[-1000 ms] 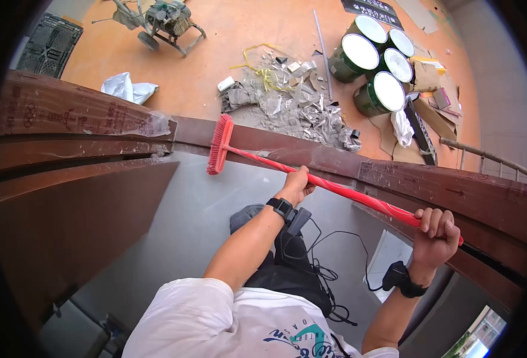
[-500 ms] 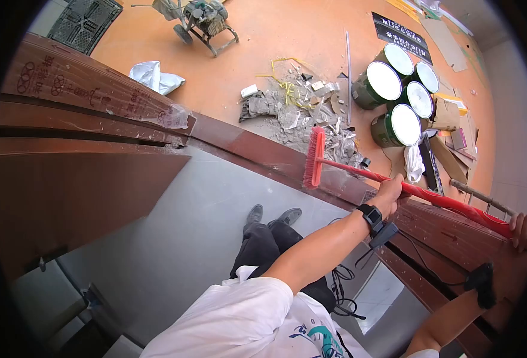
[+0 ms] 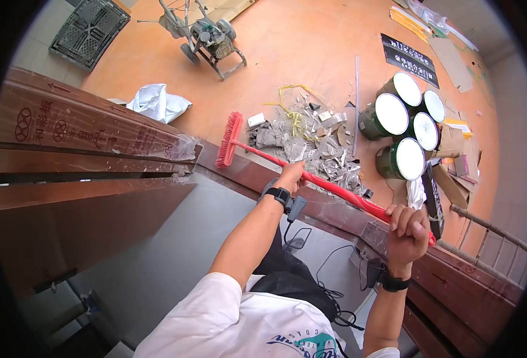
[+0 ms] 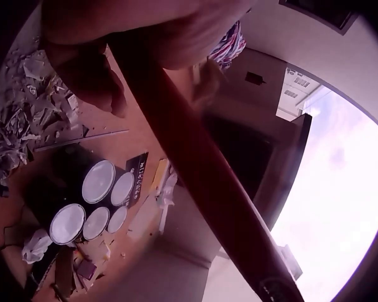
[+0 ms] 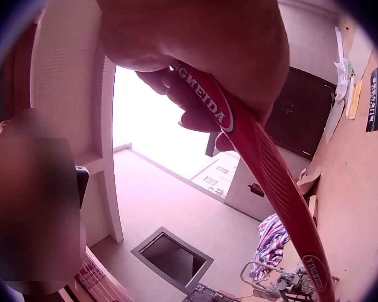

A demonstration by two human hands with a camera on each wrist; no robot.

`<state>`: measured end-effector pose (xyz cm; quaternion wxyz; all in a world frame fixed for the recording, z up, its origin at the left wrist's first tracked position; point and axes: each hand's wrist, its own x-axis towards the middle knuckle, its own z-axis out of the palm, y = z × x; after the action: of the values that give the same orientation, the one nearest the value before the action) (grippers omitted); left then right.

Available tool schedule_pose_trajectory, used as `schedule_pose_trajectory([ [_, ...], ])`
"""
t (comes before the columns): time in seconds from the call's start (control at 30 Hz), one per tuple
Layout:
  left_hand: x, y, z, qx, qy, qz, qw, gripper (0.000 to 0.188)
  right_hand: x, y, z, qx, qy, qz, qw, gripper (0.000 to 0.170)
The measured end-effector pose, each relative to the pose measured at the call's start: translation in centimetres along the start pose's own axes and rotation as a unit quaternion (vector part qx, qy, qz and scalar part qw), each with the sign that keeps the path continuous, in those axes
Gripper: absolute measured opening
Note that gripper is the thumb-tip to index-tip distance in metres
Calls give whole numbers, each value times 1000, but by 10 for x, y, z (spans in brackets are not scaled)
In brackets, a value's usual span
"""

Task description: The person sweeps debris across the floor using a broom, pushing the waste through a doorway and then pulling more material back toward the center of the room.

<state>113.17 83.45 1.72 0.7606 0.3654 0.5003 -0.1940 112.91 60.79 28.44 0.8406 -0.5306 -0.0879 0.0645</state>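
Note:
A red push broom slants across the head view, with its bristled head (image 3: pixel 230 140) at the left, over the brown door sill (image 3: pixel 245 179). My left hand (image 3: pixel 292 177) grips the red handle (image 3: pixel 341 192) partway along. Near the handle's far end my right hand (image 3: pixel 408 232) is wrapped round it. Both wrist views show fingers curled about the handle; lettering is printed on it in the right wrist view. Beyond the sill lies a pile of grey rubble and torn scraps (image 3: pixel 329 155), with yellow strapping (image 3: pixel 296 122) on top.
Several dark green buckets with white lids (image 3: pixel 408 158) stand right of the rubble. A wheeled engine machine (image 3: pixel 206 39) and a white bag (image 3: pixel 159 104) are on the orange floor. Brown door panels (image 3: pixel 84 221) flank the left side. A metal rail (image 3: pixel 493 227) lies at right.
The broom and both hands swing right along the sill, then back left to the sill's left part. The head view has shifted, with more of the floor beyond now showing.

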Motion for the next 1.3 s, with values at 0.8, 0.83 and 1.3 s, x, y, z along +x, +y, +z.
schedule_pose_trajectory([
  [0.8,-24,101,238,-9,-214,-91,972,24,141,-148,-30,-95,43,-115,988,30],
  [0.83,-41,80,247,2,-244,-95,965,27,130,-165,-41,-95,57,-112,987,30],
  [1.3,-105,-122,367,31,-362,-327,872,17,57,-254,-97,-283,-79,-48,955,29],
])
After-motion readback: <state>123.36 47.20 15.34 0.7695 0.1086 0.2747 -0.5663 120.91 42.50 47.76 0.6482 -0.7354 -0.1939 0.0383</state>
